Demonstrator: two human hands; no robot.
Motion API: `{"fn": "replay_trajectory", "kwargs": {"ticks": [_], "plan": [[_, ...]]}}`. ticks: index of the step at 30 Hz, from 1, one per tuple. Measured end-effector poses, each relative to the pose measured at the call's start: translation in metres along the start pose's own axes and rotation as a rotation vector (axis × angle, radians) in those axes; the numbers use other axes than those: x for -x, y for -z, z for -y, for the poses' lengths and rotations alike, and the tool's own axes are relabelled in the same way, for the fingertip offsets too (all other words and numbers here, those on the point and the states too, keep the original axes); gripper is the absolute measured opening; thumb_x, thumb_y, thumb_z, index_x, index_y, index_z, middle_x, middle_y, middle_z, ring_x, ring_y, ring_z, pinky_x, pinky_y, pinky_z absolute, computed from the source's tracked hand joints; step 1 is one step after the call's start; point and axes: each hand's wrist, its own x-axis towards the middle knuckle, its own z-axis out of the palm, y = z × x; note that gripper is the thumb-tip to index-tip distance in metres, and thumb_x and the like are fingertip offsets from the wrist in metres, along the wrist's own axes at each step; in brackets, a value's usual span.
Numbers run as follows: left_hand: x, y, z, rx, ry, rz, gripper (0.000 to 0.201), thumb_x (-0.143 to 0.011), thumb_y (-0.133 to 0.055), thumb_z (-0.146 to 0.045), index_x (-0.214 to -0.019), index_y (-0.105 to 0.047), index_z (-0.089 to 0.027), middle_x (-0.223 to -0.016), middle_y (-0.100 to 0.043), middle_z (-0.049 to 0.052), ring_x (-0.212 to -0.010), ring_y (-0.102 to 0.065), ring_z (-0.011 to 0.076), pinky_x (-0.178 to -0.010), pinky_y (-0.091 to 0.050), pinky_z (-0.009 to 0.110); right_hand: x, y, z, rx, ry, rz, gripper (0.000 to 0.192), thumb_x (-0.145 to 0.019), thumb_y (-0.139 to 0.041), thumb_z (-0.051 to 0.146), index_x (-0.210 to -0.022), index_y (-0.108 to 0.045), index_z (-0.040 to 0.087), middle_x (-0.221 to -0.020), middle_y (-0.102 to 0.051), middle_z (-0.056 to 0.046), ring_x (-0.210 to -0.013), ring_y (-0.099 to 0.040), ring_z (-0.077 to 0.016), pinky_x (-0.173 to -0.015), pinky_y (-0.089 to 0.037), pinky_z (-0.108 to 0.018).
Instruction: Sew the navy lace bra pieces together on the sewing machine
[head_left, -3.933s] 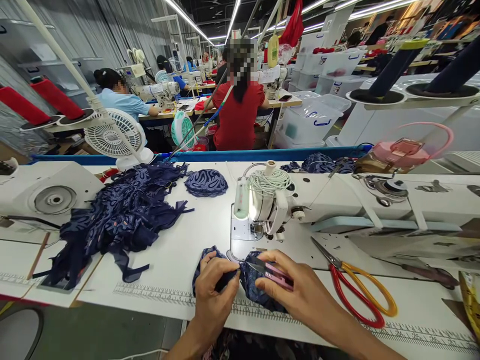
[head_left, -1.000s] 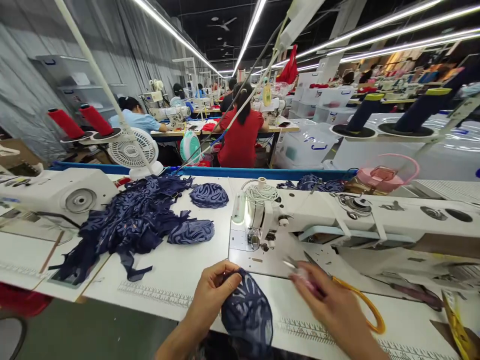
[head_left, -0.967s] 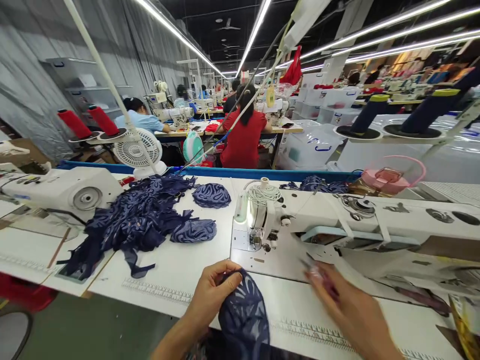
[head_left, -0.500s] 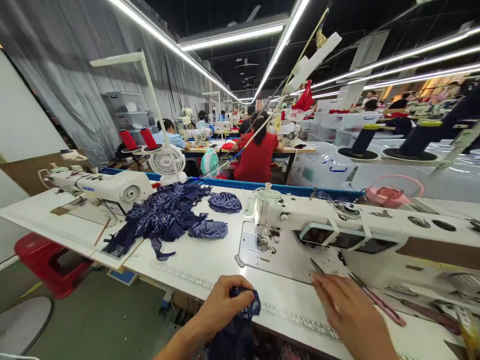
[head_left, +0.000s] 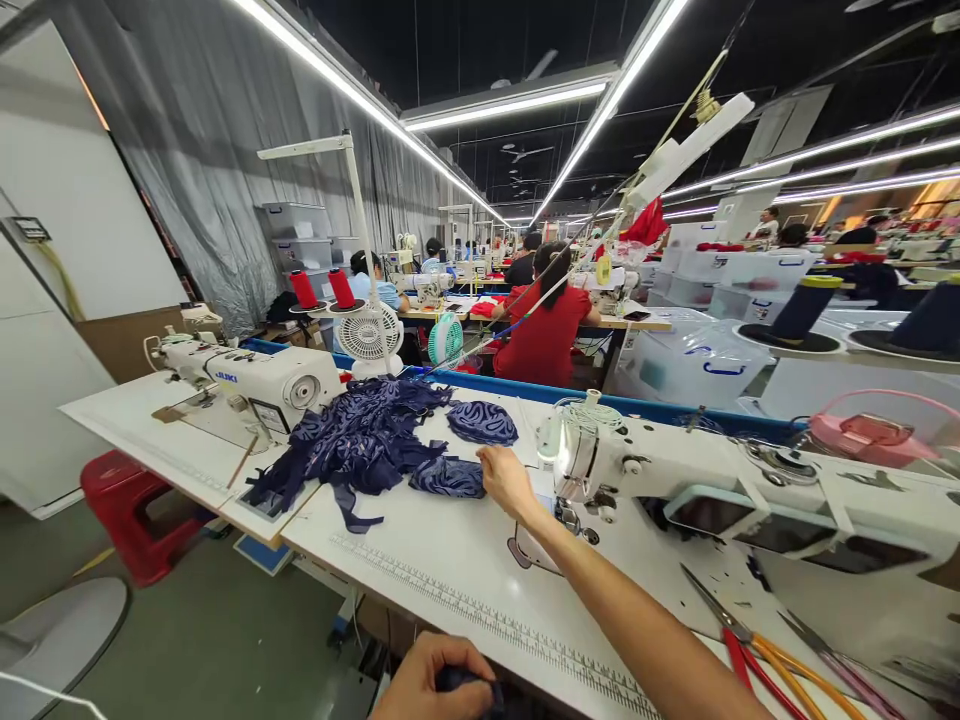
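Note:
At the table's front edge, my left hand (head_left: 442, 685) is closed round a bunched piece of navy fabric (head_left: 469, 682), mostly hidden by the fingers. My right hand (head_left: 508, 482) reaches across the table, its fingers curled together at the right end of a folded navy patterned piece (head_left: 444, 478). What lies between those fingertips I cannot make out. Just behind is a second navy patterned piece (head_left: 484, 423), rounded like a cup. A heap of navy fabric pieces with straps (head_left: 367, 430) lies to the left. My right forearm passes in front of the sewing machine (head_left: 600, 450).
Scissors with red and orange handles (head_left: 742, 635) lie at the right, beside a pink-handled tool (head_left: 832, 655). Another sewing machine (head_left: 255, 385) stands left, above a red stool (head_left: 127, 510). A fan (head_left: 370, 335) and a person in red (head_left: 540, 330) are beyond the table.
My right hand has left the scissors area on the right and moved left to the folded navy pieces. My left hand sits lower in view, still holding fabric. The view has shifted.

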Motion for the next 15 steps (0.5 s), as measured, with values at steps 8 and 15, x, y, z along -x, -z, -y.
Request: {"fn": "replay_trajectory", "kwargs": {"ticks": [8, 15], "plan": [[-0.012, 0.039, -0.017, 0.066, -0.076, -0.048, 0.037, -0.071, -0.073, -0.054, -0.084, -0.074, -0.020, -0.091, -0.066, 0.005, -0.095, -0.057, 0.0242, -0.092, -0.041, 0.035, -0.017, -0.026, 0.010, 0.038, 0.076, 0.009, 0.021, -0.095, -0.057, 0.028, -0.110, -0.061, 0.014, -0.109, -0.063, -0.008, -0.095, -0.062, -0.0189, -0.081, -0.053, -0.037], [-0.013, 0.086, -0.101, 0.173, -0.446, 0.111, 0.041, -0.073, -0.070, -0.062, -0.067, -0.075, -0.022, -0.072, -0.059, 0.009, -0.070, -0.058, 0.0229, -0.069, -0.049, 0.037, 0.090, 0.039, 0.015, -0.027, 0.536, -0.148, 0.020, -0.097, -0.042, 0.011, -0.086, -0.057, 0.019, -0.077, -0.063, -0.002, -0.070, -0.053, -0.0143, -0.071, -0.038, -0.031]]}}
